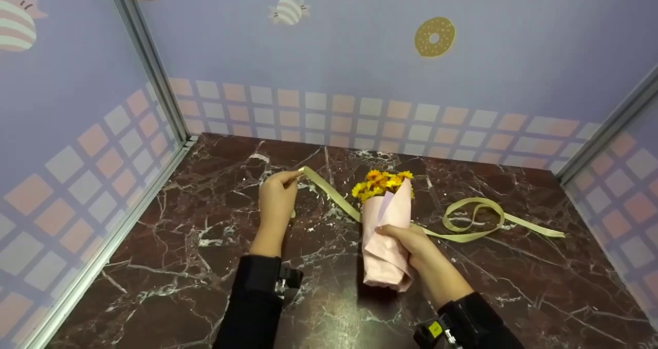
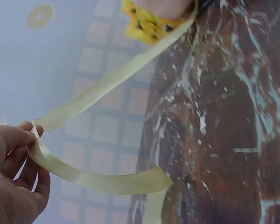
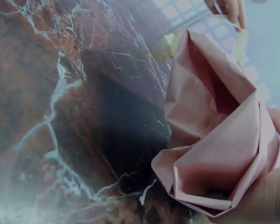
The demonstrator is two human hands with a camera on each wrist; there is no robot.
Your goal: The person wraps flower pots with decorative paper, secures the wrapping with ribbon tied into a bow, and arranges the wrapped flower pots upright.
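My right hand point(image 1: 411, 243) grips a small bouquet wrapped in pink paper point(image 1: 383, 261), its thumb across the front. Yellow and orange flowers point(image 1: 378, 184) show at the wrapper's top. The right wrist view shows the folded lower end of the pink paper point(image 3: 214, 135). To the left, my left hand point(image 1: 277, 197) pinches a pale yellow-green ribbon point(image 1: 329, 189) between thumb and fingers. From that pinch the ribbon point(image 2: 98, 88) runs to the bouquet and passes behind it, while another length hangs down from the fingers in the left wrist view.
The ribbon's other part point(image 1: 475, 233) lies loosely looped on the dark red marbled tabletop point(image 1: 205, 267), right of the bouquet. Purple panels point(image 1: 349, 46) with printed squares and sweets stand behind and at both sides.
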